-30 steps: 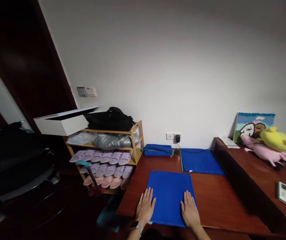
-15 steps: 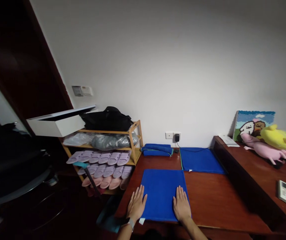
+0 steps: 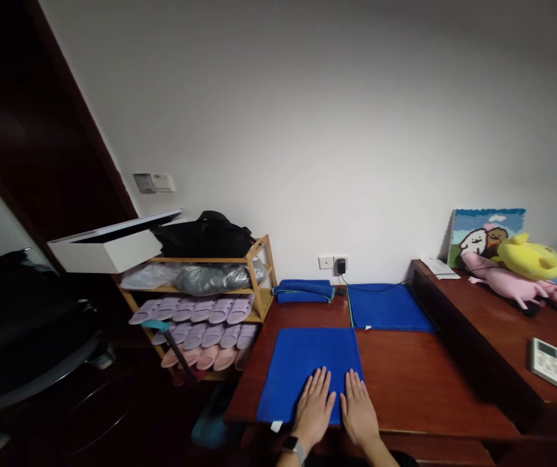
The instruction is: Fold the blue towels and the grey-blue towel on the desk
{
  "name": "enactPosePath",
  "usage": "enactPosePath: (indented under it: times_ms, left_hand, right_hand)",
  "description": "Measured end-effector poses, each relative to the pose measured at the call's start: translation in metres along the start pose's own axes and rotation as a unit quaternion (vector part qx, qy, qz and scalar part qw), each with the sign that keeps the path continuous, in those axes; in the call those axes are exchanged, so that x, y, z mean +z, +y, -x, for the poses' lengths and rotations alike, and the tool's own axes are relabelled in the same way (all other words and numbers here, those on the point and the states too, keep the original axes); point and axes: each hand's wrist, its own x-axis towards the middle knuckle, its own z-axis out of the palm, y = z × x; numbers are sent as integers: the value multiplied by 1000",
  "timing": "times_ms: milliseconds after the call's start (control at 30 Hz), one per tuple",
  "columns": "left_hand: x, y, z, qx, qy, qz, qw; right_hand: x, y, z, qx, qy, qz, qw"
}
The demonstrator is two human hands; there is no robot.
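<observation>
A blue cloth (image 3: pixel 288 370) lies spread out near the front edge of the brown wooden table (image 3: pixel 419 383); a small white tag sticks out at its near edge. My left hand (image 3: pixel 314 402) rests flat on the cloth, right of its middle, fingers stretched out; a watch is on that wrist. Close beside it, my right hand (image 3: pixel 358 405) lies flat over the cloth's right edge, fingers out. Neither hand grips anything. Behind, a second blue cloth (image 3: pixel 390 308) with a green edge lies flat, and a folded blue cloth bundle (image 3: pixel 304 291) sits by the wall.
Left of the table stands a wooden rack (image 3: pixel 261 285) with slippers (image 3: pixel 217 311), a black bag (image 3: pixel 205 237) and a white box (image 3: pixel 107 250). A plug (image 3: pixel 341 264) trails a cord across the back. On the right-hand desk are plush toys (image 3: pixel 533 263) and a white device (image 3: pixel 547 362).
My left hand has moved right across the cloth, from its left edge to beside my right hand. The right hand stays near the cloth's right edge.
</observation>
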Motion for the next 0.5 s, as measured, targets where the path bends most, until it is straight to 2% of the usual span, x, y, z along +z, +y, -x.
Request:
enactPosePath:
  times_ms: [67, 133, 267, 367, 433, 500]
  left_hand:
    - [5, 8, 0, -3, -12, 2, 1000]
    - [8, -1, 6, -10, -13, -3, 1000]
    - [9, -55, 38, -66, 16, -41, 997]
    - [8, -95, 66, -117, 45, -72, 990]
    - [8, -112, 79, -133, 59, -82, 986]
    - [8, -119, 86, -140, 66, -85, 984]
  right_hand:
    - [2, 1, 0, -5, 8, -3, 1000]
    - [5, 2, -1, -8, 21, -9, 1000]
    - [11, 5, -1, -11, 45, -24, 999]
    - [9, 5, -1, -9, 41, -24, 999]
    - [5, 4, 0, -5, 33, -19, 999]
    - [3, 3, 2, -2, 23, -12, 1000]
